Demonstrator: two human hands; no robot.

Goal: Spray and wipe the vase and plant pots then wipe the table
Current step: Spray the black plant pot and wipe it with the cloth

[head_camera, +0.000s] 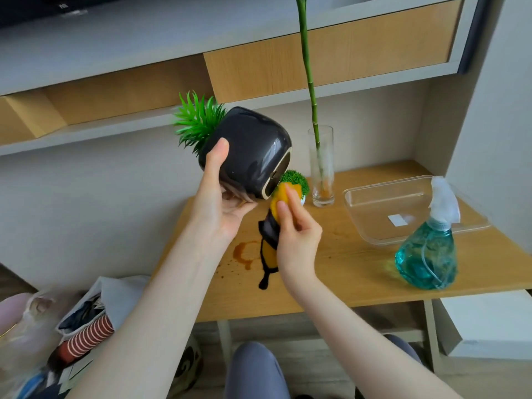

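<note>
Left fingers (221, 159) gripping tilted black pot (247, 151), right fingers (288, 208) pinching orange cloth (276, 220) against base

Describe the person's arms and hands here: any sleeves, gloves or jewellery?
Both forearms are bare all the way to the frame edge, with no sleeves showing. The left hand and right hand wear no gloves, and no rings, watch or bracelet are visible.

Two bare forearms in view, no sleeves showing to frame edge. Left hand (223, 205) bare: no ring, watch or glove visible. Right hand (298, 240) likewise bare, nails short and unpainted. No bracelets at either wrist. Below arms, knees in grey-blue trousers (256, 370), plain fabric, no visible pattern or seams.
</note>
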